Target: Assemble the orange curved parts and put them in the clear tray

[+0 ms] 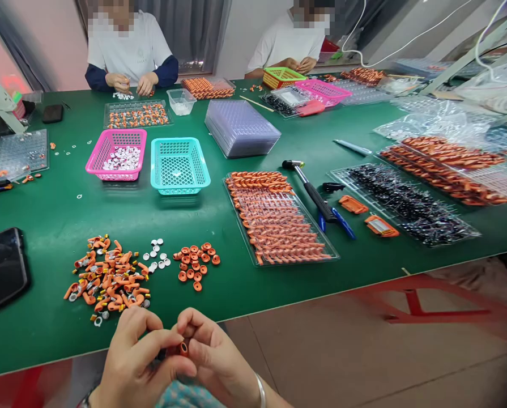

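- At the bottom centre of the frame, the left hand [136,362] and right hand [213,354] meet below the near edge of the green table [278,141], fingers curled narrow and pinched together on one small orange part [183,347].
- The orange part sits between the two hands' fingertips, its dark open end facing the camera; its long axis cannot be made out, as the fingers cover most of it. Both hands touch it, so neither is clearly nearer.
- Directly above the hands in the frame, on the table, lies a heap of orange pieces [109,277] mixed with metal rings, closer to the left hand.
- Just right of the heap sit a scatter of small white discs [157,258] and a cluster of orange caps [196,263], above the right hand's fingertips.
- A dark phone [2,266] rests at the left edge.
- Further up, a clear tray of orange rows [278,221] lies right of centre, with a hammer [310,190] beside it.
- A pink basket [117,153] holding white pieces and a teal basket [179,164] stand side by side at mid-left.
- At the top of the frame, two other people in white shirts work across the table, their hands well apart from the wearer's.
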`<state>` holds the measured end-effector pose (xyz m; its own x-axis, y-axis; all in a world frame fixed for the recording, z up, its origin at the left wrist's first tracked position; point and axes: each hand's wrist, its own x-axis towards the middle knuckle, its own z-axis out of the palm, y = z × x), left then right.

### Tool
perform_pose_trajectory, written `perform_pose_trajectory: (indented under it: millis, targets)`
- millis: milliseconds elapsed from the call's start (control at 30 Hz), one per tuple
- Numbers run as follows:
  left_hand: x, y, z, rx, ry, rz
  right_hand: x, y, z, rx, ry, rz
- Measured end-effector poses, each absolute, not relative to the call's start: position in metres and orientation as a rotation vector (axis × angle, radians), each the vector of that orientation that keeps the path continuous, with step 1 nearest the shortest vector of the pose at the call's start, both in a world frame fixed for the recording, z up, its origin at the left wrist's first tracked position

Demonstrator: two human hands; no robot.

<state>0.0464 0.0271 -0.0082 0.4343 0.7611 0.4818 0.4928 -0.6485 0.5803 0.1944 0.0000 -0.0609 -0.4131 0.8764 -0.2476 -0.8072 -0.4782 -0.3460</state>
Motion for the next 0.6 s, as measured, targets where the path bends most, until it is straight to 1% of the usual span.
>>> perform_pose_trajectory:
  millis: [200, 367, 600]
  targets:
    - [0.044, 0.029, -0.007, 2.383, 1.019, 1.068, 0.198, 0.001, -0.065, -0.475, -0.283, 1.937]
    - [0.038, 0.025, -0.004, 2.374, 0.948, 1.098, 0.200, -0.001, -0.068, -0.571, -0.381, 1.868]
    - [0.035, 0.020, -0.006, 2.452, 0.893, 1.111, 0.203, -0.006, -0.068, -0.647, -0.449, 1.862]
